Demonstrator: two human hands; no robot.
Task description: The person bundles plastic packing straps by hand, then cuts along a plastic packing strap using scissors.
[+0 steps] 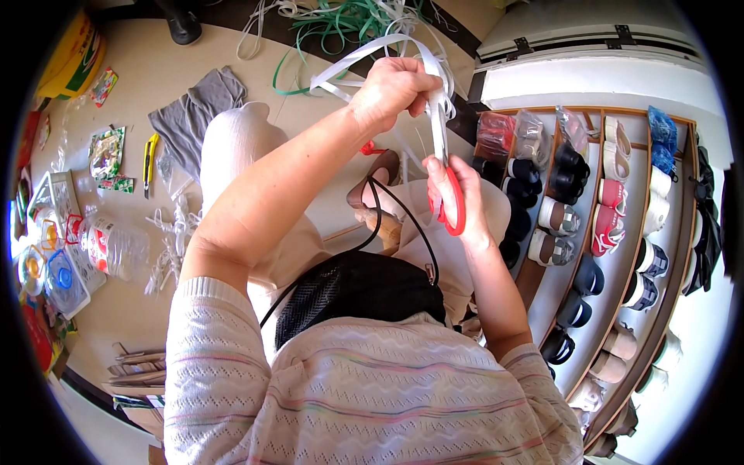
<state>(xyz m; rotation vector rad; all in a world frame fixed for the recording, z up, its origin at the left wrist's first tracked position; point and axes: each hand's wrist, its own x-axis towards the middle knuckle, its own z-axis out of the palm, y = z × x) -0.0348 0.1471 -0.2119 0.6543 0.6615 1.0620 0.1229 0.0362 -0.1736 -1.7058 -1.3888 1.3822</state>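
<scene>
My left hand (395,91) is closed on a white plastic strap (364,53), which loops up and over from it toward the pile beyond. In my right hand (459,190) are the red handles of a pair of scissors (442,139), blades pointing away from me. The blade tips meet the strap just right of my left fingers; I cannot tell whether they have cut into it. A tangle of green and white straps (349,23) lies on the floor beyond my hands. A black bag (356,291) with a cord rests on my lap.
A shoe rack (597,256) full of shoes stands at the right. On the left floor lie a grey cloth (198,116), a yellow utility knife (150,161), seed-like packets (107,153), a clear plastic bottle (116,246) and cut white strips (174,240). A yellow bucket (74,58) stands at upper left.
</scene>
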